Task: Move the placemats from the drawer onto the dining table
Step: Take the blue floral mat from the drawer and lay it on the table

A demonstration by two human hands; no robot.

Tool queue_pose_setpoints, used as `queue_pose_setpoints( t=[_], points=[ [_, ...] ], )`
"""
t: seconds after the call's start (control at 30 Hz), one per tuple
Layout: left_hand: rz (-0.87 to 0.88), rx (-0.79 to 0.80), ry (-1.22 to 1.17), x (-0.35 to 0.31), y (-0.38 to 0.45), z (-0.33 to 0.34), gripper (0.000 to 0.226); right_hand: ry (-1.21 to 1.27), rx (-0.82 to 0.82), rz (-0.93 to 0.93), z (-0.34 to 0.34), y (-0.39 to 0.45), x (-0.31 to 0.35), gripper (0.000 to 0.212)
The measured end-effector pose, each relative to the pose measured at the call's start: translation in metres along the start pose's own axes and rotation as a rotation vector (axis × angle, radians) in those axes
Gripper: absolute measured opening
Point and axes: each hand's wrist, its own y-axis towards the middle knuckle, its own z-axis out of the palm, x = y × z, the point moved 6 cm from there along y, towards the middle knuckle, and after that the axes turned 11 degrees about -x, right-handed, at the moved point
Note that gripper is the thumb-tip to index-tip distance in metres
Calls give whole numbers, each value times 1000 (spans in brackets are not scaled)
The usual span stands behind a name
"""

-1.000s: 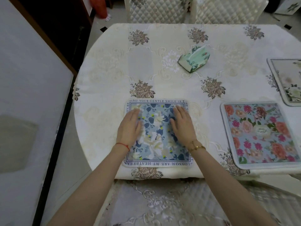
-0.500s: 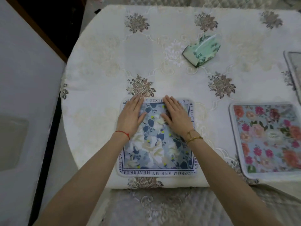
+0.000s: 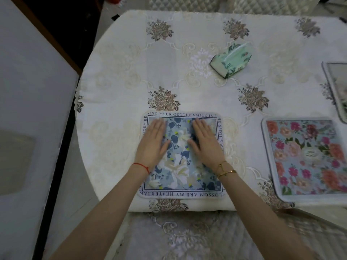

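Note:
A blue-and-white floral placemat (image 3: 180, 177) with a lettered border lies flat near the front edge of the dining table (image 3: 116, 102), which wears a cream embroidered cloth. My left hand (image 3: 153, 142) and my right hand (image 3: 205, 142) both press palm-down on the placemat's upper half, fingers flat and holding nothing. To the right lies a second placemat (image 3: 308, 158) with pink and orange flowers. A third placemat (image 3: 337, 87) is partly cut off at the right edge.
A green floral tissue box (image 3: 231, 60) stands at the table's middle. A quilted chair seat (image 3: 187, 237) sits below the table's front edge. A white panel (image 3: 32, 109) stands at the left. Quilted chair backs (image 3: 187, 2) line the far side.
Both hands have slid over the blue placemat: first up toward its far edge, then apart and slightly back. The view has shifted a little.

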Motion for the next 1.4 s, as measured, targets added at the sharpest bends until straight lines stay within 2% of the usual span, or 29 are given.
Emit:
queue_pose_setpoints(
  t=[0.1,0.33,0.47,0.53,0.6,0.73,0.93,1.17,1.23,1.4],
  points=[
    [-17,58,30,-8,-10,15,66,-15,64,-8,14,-5,11,66],
    [-40,45,123,24,-33,3,68,-109,65,49,-4,-36,-41,79],
    [-136,18,120,40,-51,-8,67,-139,34,167,-16,-58,-63,70],
    [-143,-29,94,34,-62,-16,66,-144,-6,169,-19,-69,-56,66],
    [-69,-43,55,13,-74,-18,63,-104,-8,104,-15,-79,-35,66],
    [-6,30,3,-23,-98,-4,66,-49,68,-3,7,-95,7,67],
    [-36,95,118,-2,-121,6,72,-78,90,16,7,-112,-9,72],
    [-125,70,129,21,-143,-11,75,-98,70,113,-12,-142,-42,74],
    [-124,57,122,13,-146,-14,75,-89,57,132,-13,-147,-36,74],
    [-57,68,56,-37,-150,-3,72,-34,106,-13,5,-150,22,74]
  ],
)
